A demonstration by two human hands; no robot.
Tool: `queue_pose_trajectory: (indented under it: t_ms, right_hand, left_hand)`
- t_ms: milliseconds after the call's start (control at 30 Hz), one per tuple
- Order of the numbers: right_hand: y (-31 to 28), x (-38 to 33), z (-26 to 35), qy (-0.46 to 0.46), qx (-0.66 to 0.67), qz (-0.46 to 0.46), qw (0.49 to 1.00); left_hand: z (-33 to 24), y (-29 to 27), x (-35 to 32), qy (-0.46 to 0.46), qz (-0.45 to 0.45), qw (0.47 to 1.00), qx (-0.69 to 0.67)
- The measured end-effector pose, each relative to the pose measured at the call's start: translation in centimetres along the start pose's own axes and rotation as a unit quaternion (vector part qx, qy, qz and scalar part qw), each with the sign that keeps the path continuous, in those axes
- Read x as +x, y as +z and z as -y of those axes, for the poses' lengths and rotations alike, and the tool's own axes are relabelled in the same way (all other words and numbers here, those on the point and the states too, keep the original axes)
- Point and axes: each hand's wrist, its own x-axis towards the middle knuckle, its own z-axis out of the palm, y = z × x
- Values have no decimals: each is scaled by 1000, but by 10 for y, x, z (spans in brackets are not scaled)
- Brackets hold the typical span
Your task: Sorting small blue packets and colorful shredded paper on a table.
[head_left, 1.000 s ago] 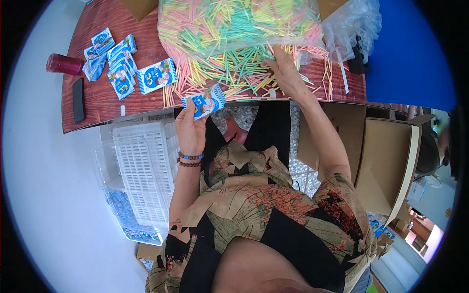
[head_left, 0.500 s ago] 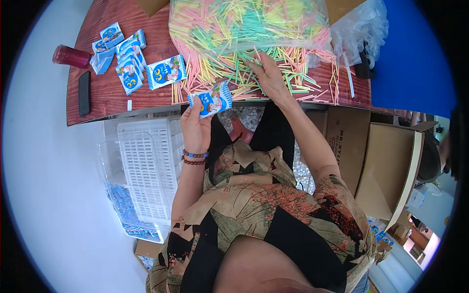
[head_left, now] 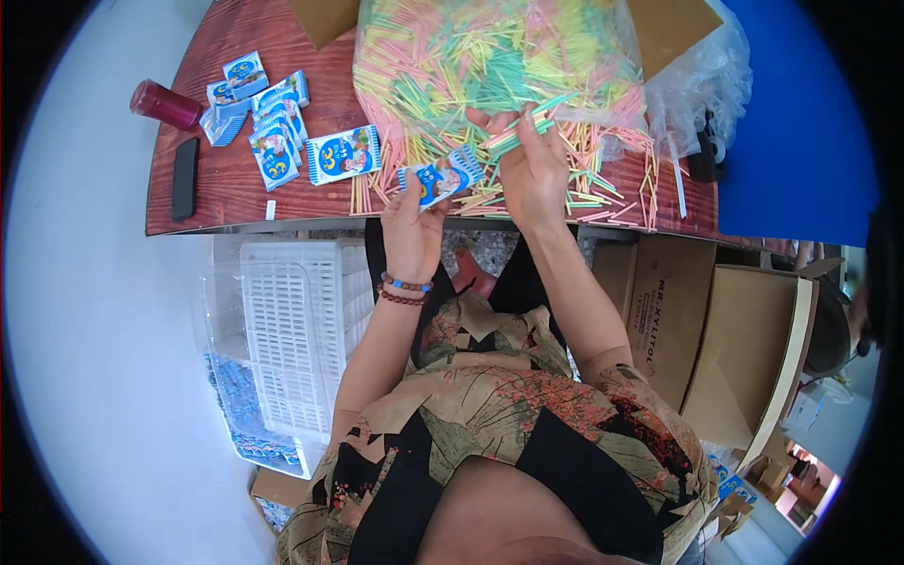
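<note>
My left hand (head_left: 411, 231) pinches a small blue-and-white packet (head_left: 443, 179) by its near end, just over the table's front edge. In my right hand (head_left: 535, 184), the fingers close round a few thin straw-like sticks (head_left: 554, 105), mostly green with some yellow. That hand is just right of the packet, above a loose heap of pink, yellow and green sticks (head_left: 603, 174). Behind the heap lies a large clear bag (head_left: 499, 56) full of the same sticks. A single packet (head_left: 344, 155) rests flat to the left, beside a row of overlapping packets (head_left: 276, 151).
A red cup (head_left: 166, 104) lies tipped at the table's left, near a black oblong object (head_left: 186, 179). Below stand a white plastic basket (head_left: 292, 339) and, on the right, an open cardboard box (head_left: 744, 339). Crumpled clear plastic (head_left: 702, 80) sits at the far right.
My right hand has risen from the heap and now holds several sticks, palm turned more upward. The left hand has moved right with its packet, closer to the right hand. The whole view has shifted slightly.
</note>
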Motion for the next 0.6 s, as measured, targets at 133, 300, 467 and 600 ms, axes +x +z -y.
queue_pose_trajectory:
  t_ms: [133,300,467,600]
  right_hand:
    - [12,-9,-6,-32,11,-7,999]
    - [18,-12,-19,-66,8,-8,998]
    - [28,-16,-21,-73,46,-52,995]
    - [29,-17,-22,-86,46,-56,994]
  left_hand:
    - [-2,-1,1,10,-2,1000,1]
    - [-4,10,-3,12,-1,1000,-13]
    - [-4,6,-2,21,6,999,-24]
    - [-3,9,-4,27,-8,1000,-2]
